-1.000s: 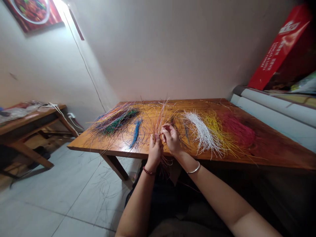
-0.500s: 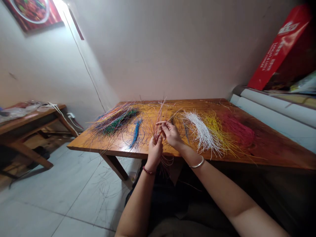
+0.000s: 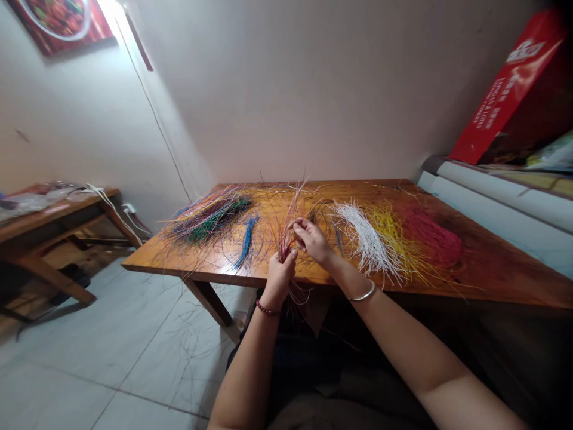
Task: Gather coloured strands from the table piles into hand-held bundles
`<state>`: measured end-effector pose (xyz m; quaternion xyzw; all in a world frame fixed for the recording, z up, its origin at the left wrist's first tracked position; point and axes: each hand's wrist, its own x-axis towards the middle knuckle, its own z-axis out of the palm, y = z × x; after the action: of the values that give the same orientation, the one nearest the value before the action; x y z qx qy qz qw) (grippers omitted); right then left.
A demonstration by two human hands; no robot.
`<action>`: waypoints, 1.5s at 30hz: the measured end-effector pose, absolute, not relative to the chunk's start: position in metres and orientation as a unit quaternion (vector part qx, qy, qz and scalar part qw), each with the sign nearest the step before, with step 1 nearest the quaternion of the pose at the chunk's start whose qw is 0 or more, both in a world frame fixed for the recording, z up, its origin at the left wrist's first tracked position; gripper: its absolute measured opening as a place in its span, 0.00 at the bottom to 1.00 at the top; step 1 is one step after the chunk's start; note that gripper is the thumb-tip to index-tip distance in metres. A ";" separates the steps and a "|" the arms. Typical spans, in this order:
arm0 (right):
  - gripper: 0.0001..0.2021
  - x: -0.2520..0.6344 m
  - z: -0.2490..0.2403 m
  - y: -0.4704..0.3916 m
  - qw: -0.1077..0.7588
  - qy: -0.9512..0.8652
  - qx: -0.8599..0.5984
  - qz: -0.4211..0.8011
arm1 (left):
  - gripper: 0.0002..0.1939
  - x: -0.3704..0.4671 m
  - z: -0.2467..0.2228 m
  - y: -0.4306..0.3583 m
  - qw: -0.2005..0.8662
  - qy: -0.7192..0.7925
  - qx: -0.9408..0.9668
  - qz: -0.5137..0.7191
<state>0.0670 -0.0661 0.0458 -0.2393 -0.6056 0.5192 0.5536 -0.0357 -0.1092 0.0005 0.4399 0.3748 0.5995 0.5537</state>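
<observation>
Wooden table (image 3: 492,269) is my landmark; its back edge is running along the wall and its near edge is passing under the forearms. Side table (image 3: 58,224) is standing well apart to its left, tiled floor (image 3: 147,346) filling the gap. White ledge (image 3: 496,203) is bordering its right end, so room is tighter there.

Red box (image 3: 510,89) is leaning above the table's right back corner. White lettering is showing: "& LOTUS" is reading fairly well, the rest is blurring. Food poster (image 3: 67,21) is hanging on the wall, up and left of the table.

Loose strand bundles are lying across the tabletop. Multicoloured bundle (image 3: 201,215) is covering the left part, tips sticking out past the edge. White bundle (image 3: 369,239) is sitting right of centre, yellow bundle (image 3: 398,230) touching it, magenta bundle (image 3: 434,236) farther right. Wood is showing beyond magenta, toward the table's right end. Small blue bundle (image 3: 246,242) is lying left of centre, a narrow gap separating it from the hands.

Reddish bundle (image 3: 283,242) is standing roughly upright at the table's near edge, middle; ends are fanning upward, tails hanging below. Left hand (image 3: 280,275) is gripping it in a fist. Right hand (image 3: 316,242) is sitting just beside it, fingers curled, tips together; can't tell if they're pinching a strand.

Silver bangle (image 3: 363,292) is circling the right forearm, beaded bracelet (image 3: 267,309) the left wrist, both just off the table's near edge.
</observation>
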 end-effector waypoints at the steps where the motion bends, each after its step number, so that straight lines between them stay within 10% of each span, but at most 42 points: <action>1: 0.11 0.066 0.045 -0.067 0.565 -0.611 -0.253 0.493 | 0.19 -0.037 0.002 -0.110 0.564 0.365 0.438 0.598; 23: 0.13 0.058 0.039 -0.083 0.571 -0.665 -0.397 0.273 | 0.19 -0.044 0.009 -0.111 0.630 0.314 0.393 0.592; 45: 0.12 0.056 0.037 -0.053 0.608 -0.563 -0.374 0.416 | 0.19 -0.041 0.008 -0.111 0.617 0.339 0.427 0.568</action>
<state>0.0558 -0.0534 0.0367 -0.3739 -0.5635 0.4161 0.6079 -0.0413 -0.1115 0.0076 0.4272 0.3389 0.5679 0.6165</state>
